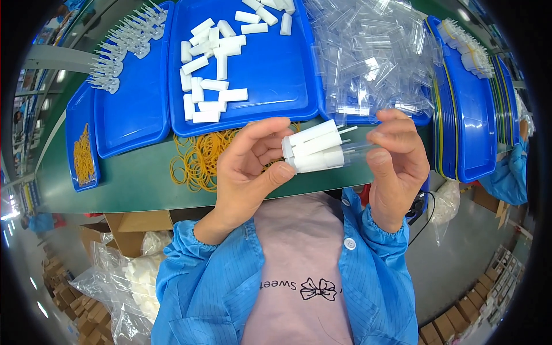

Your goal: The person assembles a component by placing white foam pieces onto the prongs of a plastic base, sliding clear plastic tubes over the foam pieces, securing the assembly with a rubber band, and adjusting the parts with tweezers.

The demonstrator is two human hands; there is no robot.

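Between my hands, above the near edge of the table, is a cluster of white cylinders (316, 148) lying sideways, its base toward the left. My left hand (244, 175) is closed around the base end. One thin white prong (348, 130) sticks out bare at the right end. At the lower right of the cluster is a clear plastic tube (357, 154), its far end pinched by the fingers of my right hand (398, 164). The tube meets the lower cylinder; how far it overlaps it I cannot tell.
Loose white cylinders lie in a blue tray (276, 80). Clear plastic tubes (374, 57) heap beside it. Pronged white pieces (115, 57) line a left tray. Yellow rubber bands (198, 161) lie on the green table. Banded clusters (467, 49) top stacked trays; beyond, a person's blue sleeve (513, 172).
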